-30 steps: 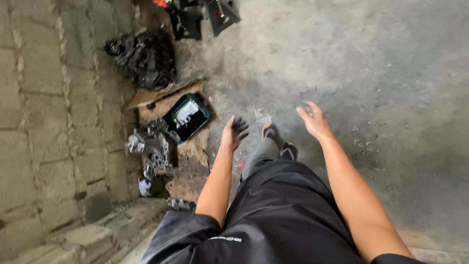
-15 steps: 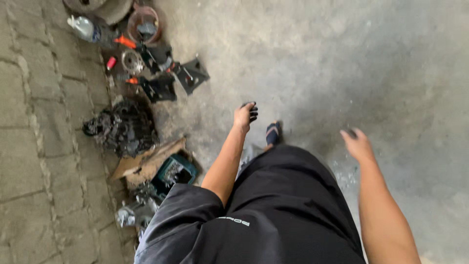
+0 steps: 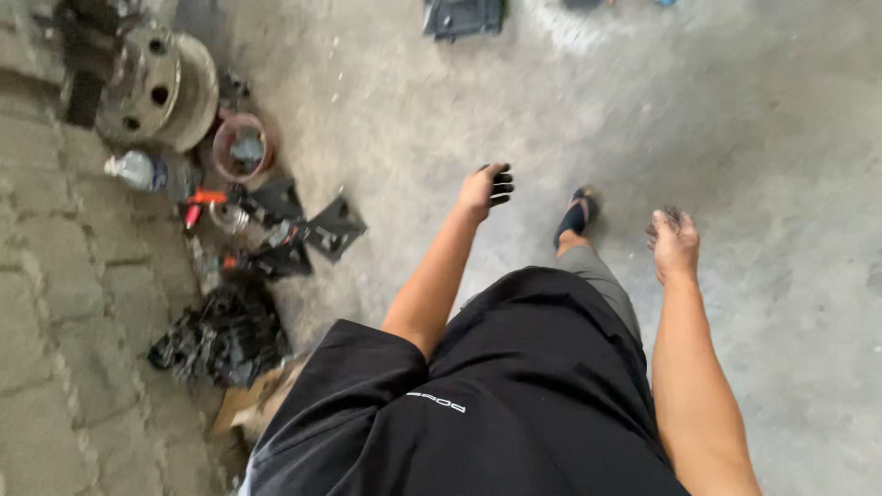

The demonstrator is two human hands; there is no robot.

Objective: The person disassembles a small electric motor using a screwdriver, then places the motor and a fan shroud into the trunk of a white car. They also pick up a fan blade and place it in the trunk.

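Observation:
I stand on a grey concrete floor (image 3: 735,110), looking down over my black shirt. My left hand (image 3: 487,188) hangs out in front of me with grease-blackened fingertips curled loosely, holding nothing. My right hand (image 3: 673,243) is lower and to the right, fingers loosely apart and dirty, also with nothing in it. One sandalled foot (image 3: 577,213) steps forward between the two hands. Neither hand touches anything.
Along the brick wall on the left lie a round metal drum (image 3: 156,87), a rusty pot (image 3: 242,147), a clear plastic bottle (image 3: 138,170), black metal brackets (image 3: 303,230), a greasy black engine part (image 3: 216,335) and cardboard (image 3: 243,404). A dark tray (image 3: 464,16) lies far ahead.
The view has moved forward along the wall: the greasy part and brackets slid toward me and the drum came into sight. Both arms swing as I walk.

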